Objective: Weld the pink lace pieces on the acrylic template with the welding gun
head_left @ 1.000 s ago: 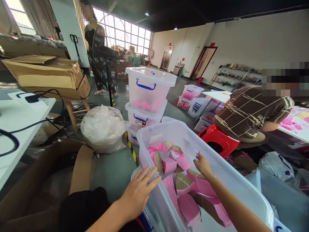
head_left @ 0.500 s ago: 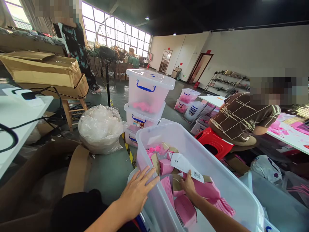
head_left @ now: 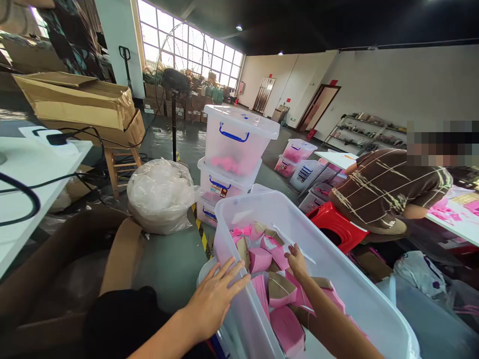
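My left hand (head_left: pixel 217 299) lies on the near left rim of a big clear plastic bin (head_left: pixel 359 269), its fingers spread. Inside the bin, my right hand (head_left: pixel 297 262) pinches a white paper sheet (head_left: pixel 284 235), now seen nearly edge-on beside the far wall. Below and around that hand are bundles of pink pieces (head_left: pixel 286 326), several wrapped in brown card bands (head_left: pixel 280 284). A small pink bow-like piece (head_left: pixel 242 231) sits at the bin's far left end. My right forearm covers part of the bundles.
Stacked lidded boxes (head_left: pixel 239 139) stand behind the bin, beside a bag of white material (head_left: pixel 160 194). A seated person (head_left: pixel 385 189) on a red stool (head_left: pixel 337 227) is to the right. An open cardboard box (head_left: pixel 119 259) and white table (head_left: pixel 45 169) are at left.
My right hand has lifted the paper sheet toward the far wall and tilted it edge-on, uncovering bundles beneath. My left hand stays on the rim. The view has swung slightly left.
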`<state>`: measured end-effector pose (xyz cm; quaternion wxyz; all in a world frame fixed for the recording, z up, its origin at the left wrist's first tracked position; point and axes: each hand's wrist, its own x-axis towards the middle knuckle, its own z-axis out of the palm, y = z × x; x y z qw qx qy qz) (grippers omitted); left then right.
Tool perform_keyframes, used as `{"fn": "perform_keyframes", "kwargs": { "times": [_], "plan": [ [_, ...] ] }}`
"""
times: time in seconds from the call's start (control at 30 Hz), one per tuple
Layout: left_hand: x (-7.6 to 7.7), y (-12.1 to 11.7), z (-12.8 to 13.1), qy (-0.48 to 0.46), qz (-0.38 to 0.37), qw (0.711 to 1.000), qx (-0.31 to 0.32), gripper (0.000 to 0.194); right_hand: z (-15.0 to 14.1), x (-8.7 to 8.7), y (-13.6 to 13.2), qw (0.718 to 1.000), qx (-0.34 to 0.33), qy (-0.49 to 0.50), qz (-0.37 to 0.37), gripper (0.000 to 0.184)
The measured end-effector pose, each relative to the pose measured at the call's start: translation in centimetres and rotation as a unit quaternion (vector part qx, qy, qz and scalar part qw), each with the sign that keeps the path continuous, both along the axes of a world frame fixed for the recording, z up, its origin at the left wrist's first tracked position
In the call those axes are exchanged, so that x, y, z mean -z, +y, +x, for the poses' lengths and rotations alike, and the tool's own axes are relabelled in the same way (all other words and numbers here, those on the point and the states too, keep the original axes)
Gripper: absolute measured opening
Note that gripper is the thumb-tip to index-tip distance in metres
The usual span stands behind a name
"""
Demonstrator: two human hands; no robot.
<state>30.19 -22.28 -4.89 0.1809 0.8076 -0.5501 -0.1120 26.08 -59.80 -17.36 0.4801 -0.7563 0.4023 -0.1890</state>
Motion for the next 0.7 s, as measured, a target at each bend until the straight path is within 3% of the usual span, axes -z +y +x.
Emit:
{"fn": "perform_keyframes", "kwargs": {
  "times": [0.2, 0.3, 0.43, 0.5, 0.6, 0.7],
  "plan": [
    [-0.3, -0.5, -0.1, -0.015, 0.001, 1.0, -0.009, 0.088, -0.6, -1.3, -1.9, 0.999, -0.029, -0.019, -0.039, 0.041],
    [-0.2, -0.6, -0.1, -0.023, -0.007, 1.0, -0.003, 0.087, -1.2, -0.7, -1.8, 0.998, -0.04, -0.002, -0.057, 0.049],
    [-0.1, -0.7, -0.1, -0.028, 0.019, 0.999, -0.003, 0.087, -0.4, 0.7, -0.5, 0.995, -0.041, 0.008, -0.094, 0.077],
    [0.0, -0.8, -0.2, -0.028, 0.03, 0.999, -0.007, 0.09, 0.3, 0.9, -0.1, 0.992, -0.056, -0.004, -0.114, 0.083],
    [0.3, -0.9, -0.3, -0.037, 0.045, 0.998, -0.007, 0.095, 0.5, 0.8, -0.1, 0.986, -0.081, -0.013, -0.145, 0.079],
    [0.8, -1.0, -0.4, -0.057, 0.053, 0.997, -0.009, 0.097, -0.1, 1.0, -0.9, 0.978, -0.119, 0.029, -0.168, 0.057]
  ]
}}
